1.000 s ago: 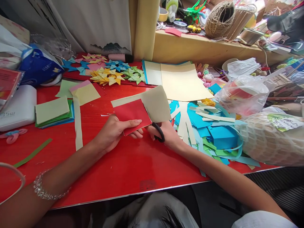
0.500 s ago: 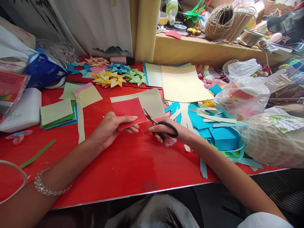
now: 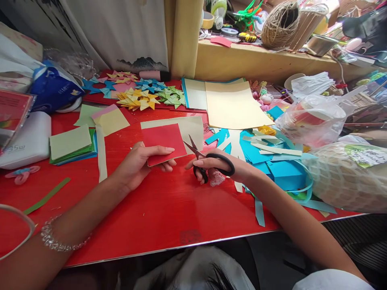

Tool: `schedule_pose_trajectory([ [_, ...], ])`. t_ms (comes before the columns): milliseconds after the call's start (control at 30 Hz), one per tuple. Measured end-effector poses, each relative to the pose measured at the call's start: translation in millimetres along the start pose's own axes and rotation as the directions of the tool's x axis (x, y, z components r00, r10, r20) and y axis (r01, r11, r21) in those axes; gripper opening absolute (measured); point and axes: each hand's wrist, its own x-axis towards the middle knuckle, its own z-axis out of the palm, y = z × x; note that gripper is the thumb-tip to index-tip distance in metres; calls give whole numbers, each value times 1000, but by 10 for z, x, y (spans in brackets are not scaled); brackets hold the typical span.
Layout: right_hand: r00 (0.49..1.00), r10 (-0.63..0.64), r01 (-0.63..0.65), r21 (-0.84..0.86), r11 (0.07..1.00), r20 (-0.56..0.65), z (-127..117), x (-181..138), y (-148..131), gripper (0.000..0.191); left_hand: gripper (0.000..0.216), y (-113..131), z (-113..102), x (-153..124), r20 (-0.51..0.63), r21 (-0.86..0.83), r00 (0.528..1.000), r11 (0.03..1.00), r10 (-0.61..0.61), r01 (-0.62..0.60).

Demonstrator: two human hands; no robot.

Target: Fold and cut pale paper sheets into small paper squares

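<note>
My left hand (image 3: 142,163) pinches a red paper square (image 3: 163,141) at its lower part, thumb on top and fingers beneath. Behind the square, a larger pale cream sheet (image 3: 193,129) sticks out past its top and right edges; the same hand seems to hold both. In my right hand (image 3: 217,163) are black-handled scissors (image 3: 196,152), their blades parted and pointing up and left. The blade tips lie over the pale sheet, close to the red square's right edge.
Paper squares (image 3: 71,143) are stacked on the left, beside a pale strip (image 3: 101,157). Folded paper stars (image 3: 139,98) lie at the back. Large cream sheets (image 3: 236,106) and blue scraps (image 3: 284,175) spread to the right. A netted bag (image 3: 347,177) stands near the right edge.
The pale sheet's visible right part has become narrower and its top edge now lies more level. The scissors have shifted slightly right and their blades are spread wider.
</note>
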Motion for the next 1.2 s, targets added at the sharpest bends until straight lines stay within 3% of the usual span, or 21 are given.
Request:
schedule_pose_trajectory([
  [333, 996, 39, -41, 27, 999, 81, -43, -29, 14, 41, 10, -39, 28, 2, 40, -66, 998, 996, -52, 55],
  [633, 995, 97, -99, 72, 992, 34, 63, -28, -51, 52, 14, -60, 56, -27, 90, 19, 996, 1000, -14, 12],
  [933, 983, 140, -149, 67, 987, 121, 8, -36, -60, 55, 19, -95, 68, -32, 131, 66, 991, 997, -33, 25],
  [1100, 977, 129, -155, 149, 977, 167, -63, -47, -71, 58, 25, -106, 117, -84, 175, 96, 983, 994, -59, 43],
  [1200, 987, 97, -121, 202, 972, 128, -93, -36, -37, 55, 22, -117, 148, -104, 219, 81, 970, 993, -106, 90],
])
